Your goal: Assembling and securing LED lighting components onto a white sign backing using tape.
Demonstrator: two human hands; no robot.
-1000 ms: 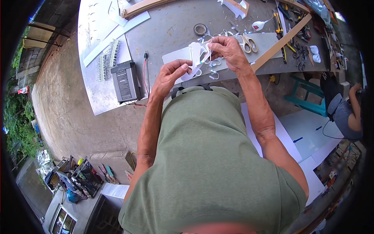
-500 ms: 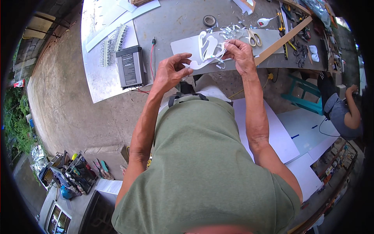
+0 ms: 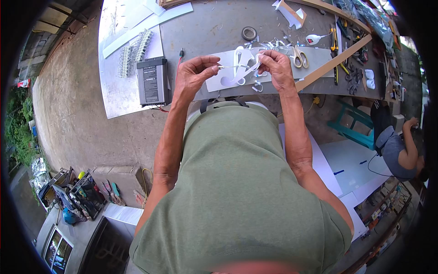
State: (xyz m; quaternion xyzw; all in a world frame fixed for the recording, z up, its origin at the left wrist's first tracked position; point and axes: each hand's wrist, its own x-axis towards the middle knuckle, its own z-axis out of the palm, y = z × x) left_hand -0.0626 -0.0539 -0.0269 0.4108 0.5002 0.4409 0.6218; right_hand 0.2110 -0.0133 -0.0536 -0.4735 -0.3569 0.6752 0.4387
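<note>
Thin white wire [image 3: 232, 67] runs between left hand [image 3: 192, 77] and right hand [image 3: 279, 71], fingers of each pinching it, apparently to hold it straight.

On the table [image 3: 205, 27], an electrical unit [image 3: 153, 84] lies left, scissors [image 3: 305, 58] right, a tape roll [image 3: 245, 32] between, farther back.
</note>
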